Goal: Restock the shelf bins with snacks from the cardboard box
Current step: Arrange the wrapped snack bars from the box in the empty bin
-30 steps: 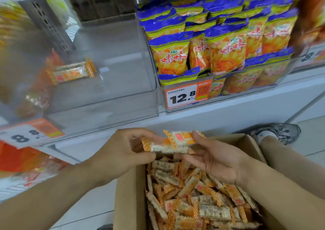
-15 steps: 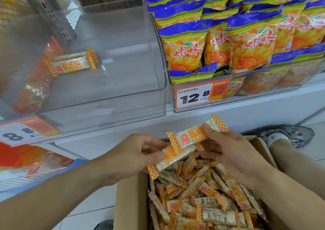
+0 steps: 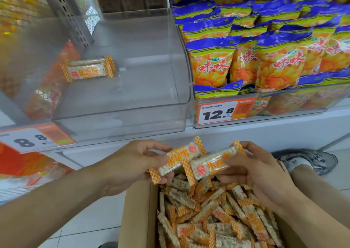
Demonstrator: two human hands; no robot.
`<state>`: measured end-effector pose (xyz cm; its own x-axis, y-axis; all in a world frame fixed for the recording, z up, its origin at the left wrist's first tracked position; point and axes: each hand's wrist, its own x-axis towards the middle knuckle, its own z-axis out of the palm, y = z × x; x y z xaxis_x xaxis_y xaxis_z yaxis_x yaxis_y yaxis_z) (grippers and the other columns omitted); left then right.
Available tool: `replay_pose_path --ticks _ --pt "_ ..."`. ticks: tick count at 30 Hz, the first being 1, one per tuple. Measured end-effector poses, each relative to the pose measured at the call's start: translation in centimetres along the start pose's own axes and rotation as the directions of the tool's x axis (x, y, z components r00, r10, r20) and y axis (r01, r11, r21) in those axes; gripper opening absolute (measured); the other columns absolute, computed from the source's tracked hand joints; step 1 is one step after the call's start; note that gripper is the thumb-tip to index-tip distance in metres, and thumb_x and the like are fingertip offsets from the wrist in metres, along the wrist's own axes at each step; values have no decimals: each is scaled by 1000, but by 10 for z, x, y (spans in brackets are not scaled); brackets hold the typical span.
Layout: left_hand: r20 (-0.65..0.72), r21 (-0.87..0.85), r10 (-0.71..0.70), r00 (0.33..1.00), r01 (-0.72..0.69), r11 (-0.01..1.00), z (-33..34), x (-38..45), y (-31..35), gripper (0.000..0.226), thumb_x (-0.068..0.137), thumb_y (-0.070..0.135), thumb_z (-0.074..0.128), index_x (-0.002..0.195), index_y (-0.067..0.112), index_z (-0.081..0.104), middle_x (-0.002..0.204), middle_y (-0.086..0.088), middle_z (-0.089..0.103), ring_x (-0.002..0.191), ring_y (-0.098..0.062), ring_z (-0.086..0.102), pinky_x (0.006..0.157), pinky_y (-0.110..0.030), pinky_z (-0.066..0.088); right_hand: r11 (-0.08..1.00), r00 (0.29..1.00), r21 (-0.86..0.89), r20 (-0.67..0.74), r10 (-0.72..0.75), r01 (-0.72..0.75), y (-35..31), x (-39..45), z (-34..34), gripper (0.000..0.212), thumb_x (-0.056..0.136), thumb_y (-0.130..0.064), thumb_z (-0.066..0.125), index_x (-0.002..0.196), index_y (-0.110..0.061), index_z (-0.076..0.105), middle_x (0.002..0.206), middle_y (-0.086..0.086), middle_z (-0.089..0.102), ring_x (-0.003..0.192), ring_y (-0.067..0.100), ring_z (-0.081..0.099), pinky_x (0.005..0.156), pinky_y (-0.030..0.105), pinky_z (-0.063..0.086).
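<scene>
Shelf (image 3: pixel 246 132): a smooth pale ledge running across the view; it carries two bins side by side.
Clear bin (image 3: pixel 151 88): see-through hard plastic with rounded corners, at left on the shelf. It is almost bare; one snack bar (image 3: pixel 89 70) lies flat toward its back left. An orange price tag (image 3: pixel 36 137) reading 8.8 is fixed to its front.
Chip bags (image 3: pixel 280 62): glossy, puffy foil bags in blue, yellow and orange, packed upright and filling the right-hand bin (image 3: pixel 284 113), whose tag (image 3: pixel 225 111) reads 12.8.
Cardboard box (image 3: pixel 138 215): plain brown, open at the top, on the tiled floor below the shelf, heaped with loose wrapped bars (image 3: pixel 208 219) lying at all angles.
Left hand (image 3: pixel 130 166): closed on one bar (image 3: pixel 180 157), thumb on top, fingers under, held tilted over the box's far edge.
Right hand (image 3: pixel 255 170): fingers curled around a second bar (image 3: pixel 212 164), just beside the first; their ends overlap.
Bars: small flat rectangles, a pale, grainy block inside clear crinkly wrap, with orange-and-white checked ends and a red square mark.
Shoe (image 3: pixel 310 160): grey mesh trainer on the floor, right of the box, partly hidden behind the right forearm.
Orange packets (image 3: pixel 17 164): blurred, on a lower shelf at far left.
</scene>
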<state>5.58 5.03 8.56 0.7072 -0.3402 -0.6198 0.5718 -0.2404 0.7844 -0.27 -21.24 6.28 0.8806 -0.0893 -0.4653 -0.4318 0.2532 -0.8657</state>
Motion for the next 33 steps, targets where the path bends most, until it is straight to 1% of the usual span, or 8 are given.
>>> replay_pose_path --ticks 2,4,7,11,15,20,25,33 --pt "18 15 -17 1000 16 1000 -3 1 1 33 90 9 70 122 9 62 104 -20 75 97 -41 72 92 -42 56 991 997 111 29 68 -71 0 0 2 7 86 7 60 88 1 57 80 20 70 76 42 73 61 40 64" --pt "43 46 -22 999 20 999 -7 3 3 47 75 13 80 120 8 67 107 -16 75 94 -30 73 95 -40 53 958 987 239 72 144 -157 -1 -1 4 11 79 -1 62 89 2 61 88 19 73 79 41 74 58 36 63" --pt "116 40 -62 991 58 998 -8 3 2 54 65 11 76 118 8 69 99 -12 75 82 -17 70 76 -26 55 954 982 233 59 182 -190 4 0 6 43 74 -11 69 113 5 62 107 22 64 72 28 72 55 33 60" --pt "196 15 -132 972 132 991 1 4 -9 49 61 -4 74 110 2 71 100 -16 73 85 -23 71 73 -30 61 959 986 232 28 164 -166 15 2 4 28 86 -7 67 112 -2 59 95 19 60 64 23 62 57 34 55" --pt "97 44 -123 988 119 992 9 8 -18 47 56 -4 85 101 1 71 93 -14 74 85 -23 72 79 -33 60 923 970 297 72 232 -243 20 2 5 35 81 -10 68 110 7 64 83 17 61 68 22 62 58 32 59" --pt "49 -3 -108 993 109 994 17 7 -27 43 62 4 90 100 2 71 93 -12 76 81 -19 73 67 -25 57 945 970 216 76 233 -244 31 0 16 51 66 -15 75 112 3 63 86 13 67 72 23 61 64 36 47" --pt "33 -57 -78 996 79 995 26 4 -30 43 67 6 81 109 3 71 104 -14 76 95 -25 75 70 -30 60 981 978 45 102 182 -187 44 -7 28 55 65 -23 83 112 0 66 93 13 73 81 26 63 68 37 48" --pt "25 6 -8 1000 8 1000 25 3 -29 40 71 9 80 110 4 71 102 -14 76 95 -26 75 73 -36 62 997 987 21 142 75 -78 48 -12 31 46 74 -27 80 111 -4 67 97 15 76 83 25 68 74 37 51"
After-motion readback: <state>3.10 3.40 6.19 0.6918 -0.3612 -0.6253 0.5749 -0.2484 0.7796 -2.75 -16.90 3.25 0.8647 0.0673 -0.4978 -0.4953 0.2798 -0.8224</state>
